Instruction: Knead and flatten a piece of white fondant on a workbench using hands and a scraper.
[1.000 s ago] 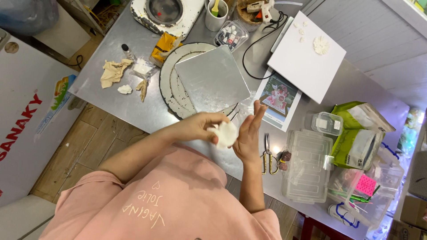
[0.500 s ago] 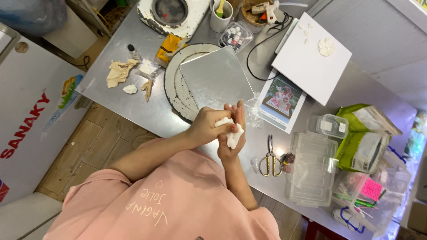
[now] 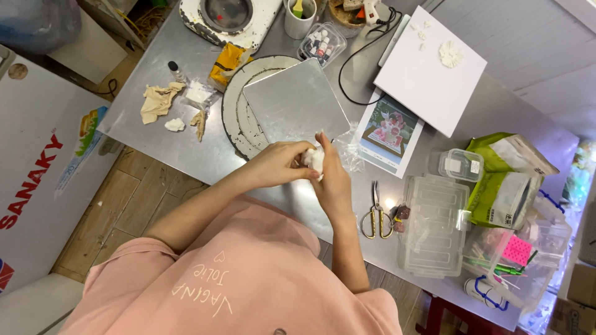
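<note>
A small white lump of soft clay (image 3: 315,159) is held between both hands above the near edge of the metal table (image 3: 186,149). My left hand (image 3: 277,164) comes in from the left and pinches the lump with its fingertips. My right hand (image 3: 333,181) stands edge-up on the right, its fingers pressed against the lump. Most of the lump is hidden by the fingers. Just beyond the hands lies a square metal plate (image 3: 295,102) on a round turntable (image 3: 233,115). My pink shirt fills the bottom of the view.
Right of the hands lie scissors (image 3: 374,214), clear plastic boxes (image 3: 434,226), a picture card (image 3: 390,133) and green bags (image 3: 504,183). A white board (image 3: 428,77) with a white flower (image 3: 451,54) sits further back. Beige scraps (image 3: 158,99) lie at the left; a white chest freezer (image 3: 37,167) stands beside the table.
The round white ball that sat between my open palms is now squeezed between closed fingers. Both hands have drawn together and shifted slightly toward the turntable.
</note>
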